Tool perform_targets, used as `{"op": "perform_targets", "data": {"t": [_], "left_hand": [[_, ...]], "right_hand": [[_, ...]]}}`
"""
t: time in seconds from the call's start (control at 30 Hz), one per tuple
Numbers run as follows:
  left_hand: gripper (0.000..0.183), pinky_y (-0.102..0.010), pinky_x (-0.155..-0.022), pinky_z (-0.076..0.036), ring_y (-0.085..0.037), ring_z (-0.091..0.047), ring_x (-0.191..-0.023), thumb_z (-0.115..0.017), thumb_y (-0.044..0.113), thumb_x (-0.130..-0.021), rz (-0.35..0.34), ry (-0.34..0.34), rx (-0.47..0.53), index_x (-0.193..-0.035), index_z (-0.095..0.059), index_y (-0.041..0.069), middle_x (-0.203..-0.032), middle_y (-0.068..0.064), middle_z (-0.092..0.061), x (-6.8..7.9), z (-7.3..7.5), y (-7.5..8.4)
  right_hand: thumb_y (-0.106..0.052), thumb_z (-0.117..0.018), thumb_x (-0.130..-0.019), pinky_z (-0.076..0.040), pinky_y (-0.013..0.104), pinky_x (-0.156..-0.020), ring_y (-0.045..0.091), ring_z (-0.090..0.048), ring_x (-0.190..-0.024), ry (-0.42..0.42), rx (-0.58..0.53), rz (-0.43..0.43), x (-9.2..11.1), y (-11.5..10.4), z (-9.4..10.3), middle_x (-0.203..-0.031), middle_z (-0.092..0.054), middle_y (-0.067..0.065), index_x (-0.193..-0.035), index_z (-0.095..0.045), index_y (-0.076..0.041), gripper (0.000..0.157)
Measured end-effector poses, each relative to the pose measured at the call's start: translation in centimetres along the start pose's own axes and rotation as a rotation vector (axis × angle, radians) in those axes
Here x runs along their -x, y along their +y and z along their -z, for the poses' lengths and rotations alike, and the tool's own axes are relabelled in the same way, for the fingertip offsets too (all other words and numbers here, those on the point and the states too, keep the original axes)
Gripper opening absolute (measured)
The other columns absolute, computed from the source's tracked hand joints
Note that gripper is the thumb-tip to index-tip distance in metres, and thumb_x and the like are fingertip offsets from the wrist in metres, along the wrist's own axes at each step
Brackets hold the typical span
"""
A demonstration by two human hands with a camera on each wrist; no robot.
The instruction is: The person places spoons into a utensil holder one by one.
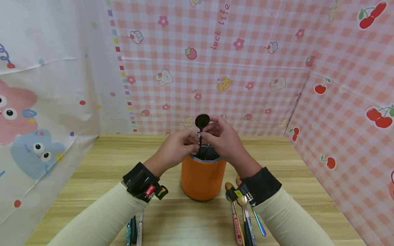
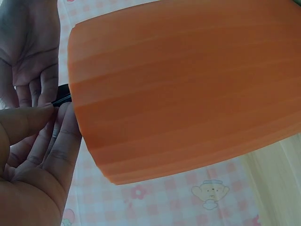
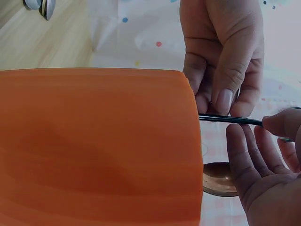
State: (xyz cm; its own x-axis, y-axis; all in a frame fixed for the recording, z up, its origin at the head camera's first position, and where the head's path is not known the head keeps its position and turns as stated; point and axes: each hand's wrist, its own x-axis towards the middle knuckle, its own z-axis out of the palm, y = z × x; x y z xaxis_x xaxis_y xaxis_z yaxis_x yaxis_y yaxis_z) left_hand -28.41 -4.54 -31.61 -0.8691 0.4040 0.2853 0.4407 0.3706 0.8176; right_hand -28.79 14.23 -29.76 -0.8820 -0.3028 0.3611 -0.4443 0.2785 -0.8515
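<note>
An orange container (image 1: 201, 179) with a grey inside stands upright on the table. A black spoon (image 1: 202, 121) rises from its mouth, round bowl up and slim handle (image 3: 230, 119) down into it. My right hand (image 1: 226, 138) pinches this handle between thumb and fingers, just under the bowl. Lower, right at the container's rim, my left hand (image 1: 178, 147) has thumb and fingertips closed at the same handle. A copper-coloured spoon bowl (image 3: 218, 179) shows beside the rim in the right wrist view. The handle's lower end is hidden inside the container.
Several spoons (image 1: 243, 201) with gold, silver and coloured parts lie right of the container, partly under my right wrist. Cutlery handles (image 1: 140, 229) lie at the front left by my left sleeve. A checked cloth (image 1: 246, 68) hangs behind the wooden table (image 1: 271, 150).
</note>
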Motion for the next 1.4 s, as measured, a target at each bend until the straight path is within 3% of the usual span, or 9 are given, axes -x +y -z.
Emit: {"op": "perform_targets", "data": {"t": [0.3, 0.7, 0.93, 1.13, 1.4], "left_hand": [[0.007, -0.035, -0.074, -0.058, -0.019, -0.067, -0.083, -0.065, 0.003, -0.093, 0.038, 0.016, 0.016, -0.100, -0.063, 0.004, -0.094, -0.010, -0.069, 0.3, 0.2, -0.1], [0.010, -0.036, -0.076, -0.057, -0.019, -0.066, -0.084, -0.065, 0.005, -0.093, 0.030, 0.029, 0.005, -0.103, -0.064, 0.003, -0.094, -0.010, -0.068, 0.9, 0.6, 0.1], [0.010, -0.039, -0.077, -0.056, -0.021, -0.065, -0.085, -0.065, 0.008, -0.094, -0.004, 0.050, 0.009, -0.103, -0.064, 0.003, -0.093, -0.009, -0.068, 1.5, 1.3, 0.3], [0.006, -0.040, -0.083, -0.054, -0.019, -0.063, -0.094, -0.066, 0.014, -0.094, 0.023, 0.069, -0.007, -0.100, -0.065, 0.011, -0.103, -0.005, -0.065, 2.8, 2.1, 0.0], [0.008, -0.038, -0.074, -0.054, -0.020, -0.063, -0.085, -0.064, 0.017, -0.096, 0.053, 0.052, -0.031, -0.102, -0.065, 0.012, -0.096, -0.008, -0.068, 4.4, 3.2, -1.3]], "right_hand": [[-0.009, -0.065, -0.094, -0.052, 0.043, -0.089, 0.022, -0.063, -0.099, 0.027, 0.036, 0.056, -0.2, 0.2, 0.0, -0.107, -0.063, 0.013, -0.120, -0.056, -0.008, 0.028], [-0.010, -0.065, -0.095, -0.051, 0.037, -0.081, 0.022, -0.061, -0.094, 0.030, 0.013, 0.078, -0.2, -0.6, -0.4, -0.105, -0.064, 0.012, -0.117, -0.059, -0.008, 0.023], [-0.009, -0.065, -0.095, -0.052, 0.038, -0.081, 0.023, -0.062, -0.090, -0.015, -0.016, 0.089, 0.0, -0.4, -1.4, -0.103, -0.064, 0.014, -0.115, -0.060, -0.007, 0.021], [-0.010, -0.065, -0.095, -0.054, 0.039, -0.082, 0.023, -0.064, -0.092, -0.074, -0.031, 0.066, 0.2, -0.2, -3.1, -0.103, -0.066, 0.013, -0.117, -0.059, -0.007, 0.023], [-0.011, -0.065, -0.095, -0.054, 0.039, -0.079, 0.021, -0.064, -0.092, -0.146, -0.014, 0.027, 0.5, 0.0, -4.8, -0.105, -0.065, 0.009, -0.117, -0.058, -0.008, 0.023]]}}
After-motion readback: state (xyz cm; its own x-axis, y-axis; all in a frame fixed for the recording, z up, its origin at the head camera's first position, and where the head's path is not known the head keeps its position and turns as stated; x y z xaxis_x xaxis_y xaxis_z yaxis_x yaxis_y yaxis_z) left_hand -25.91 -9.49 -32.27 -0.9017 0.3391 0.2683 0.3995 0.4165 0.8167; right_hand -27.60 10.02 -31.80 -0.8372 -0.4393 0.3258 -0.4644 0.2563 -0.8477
